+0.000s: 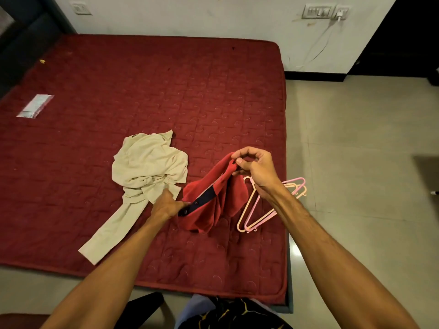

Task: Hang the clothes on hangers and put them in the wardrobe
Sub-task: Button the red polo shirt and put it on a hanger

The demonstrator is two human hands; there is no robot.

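Hangers [253,210] lie just right of the red shirt [209,210], nearest the right hand [255,167], which pinches its top; left hand [166,207] grips its buttons.

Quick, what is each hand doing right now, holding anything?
Left hand: grips the red shirt at its dark button placket.
Right hand: pinches the same shirt's upper edge.

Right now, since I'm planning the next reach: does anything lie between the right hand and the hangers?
Nothing visible does. The hangers lie uncovered on the mattress under the right hand, beside the red shirt. But that hand and the left hand both grip the shirt.
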